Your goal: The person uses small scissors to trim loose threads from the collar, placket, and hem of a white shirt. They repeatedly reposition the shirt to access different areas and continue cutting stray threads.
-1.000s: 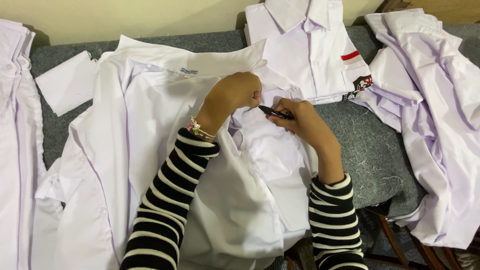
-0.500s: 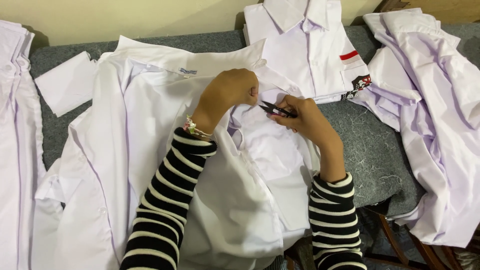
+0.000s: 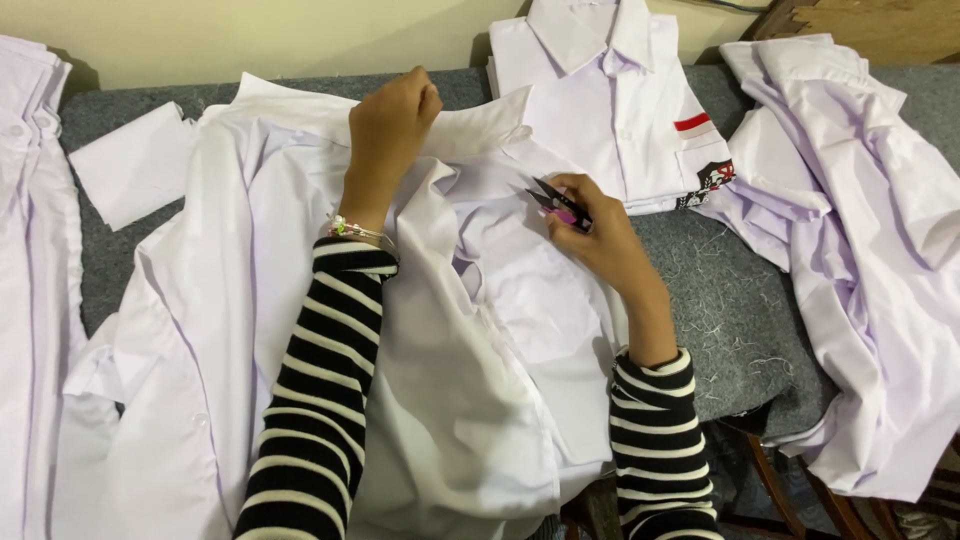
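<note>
A folded white shirt (image 3: 610,110) lies at the far edge of the grey tabletop (image 3: 730,300), collar up; on its chest pocket sits a small flat badge (image 3: 694,124), a red stripe over a white one, and below it, at the pocket's lower corner, a small dark patch (image 3: 712,176) in black, red and white. A loose rectangular white fabric piece (image 3: 135,160) lies at the far left. In the middle an open white shirt (image 3: 300,300) is spread out, with a crumpled heap of white shirts (image 3: 860,250) to the right. The left hand (image 3: 392,118) reaches forward over the spread shirt's collar, its fingers curled shut, apparently pinching the fabric edge. The right hand (image 3: 590,228) rests on the shirt front, fingers closed around small black thread snips (image 3: 550,197) with a pink handle, the blades pointing left, just above the cloth. Both forearms wear black-and-white striped sleeves, with a beaded bracelet (image 3: 355,230) on the left wrist.
</note>
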